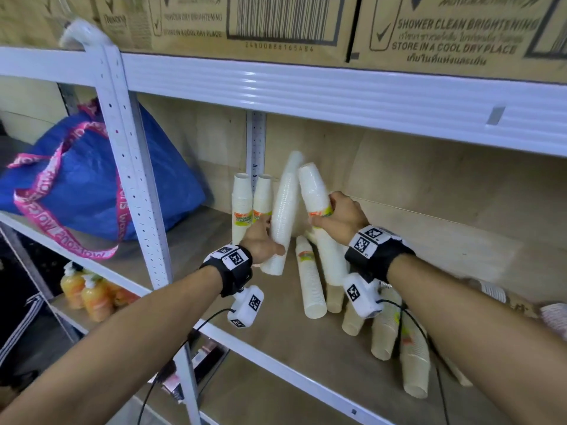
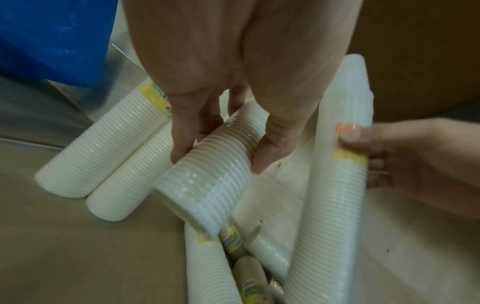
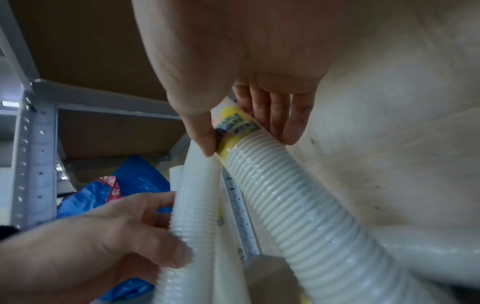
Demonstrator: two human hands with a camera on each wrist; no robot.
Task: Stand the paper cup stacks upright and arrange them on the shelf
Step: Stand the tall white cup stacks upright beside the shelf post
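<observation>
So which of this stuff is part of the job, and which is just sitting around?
Part of the job:
left hand holding a cup stack
right hand holding another stack
two standing stacks
lying stacks
shelf

Just sitting around:
blue bag
cardboard boxes
orange bottles

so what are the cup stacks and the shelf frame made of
The cup stacks look like matte white paper, each in a clear glossy plastic sleeve: glints dot the ribbed rims in the wrist views. The shelf frame appears to be white painted metal, with a glossy sheen and punched holes in the upright. The shelf board looks like bare wood or fibreboard.
</observation>
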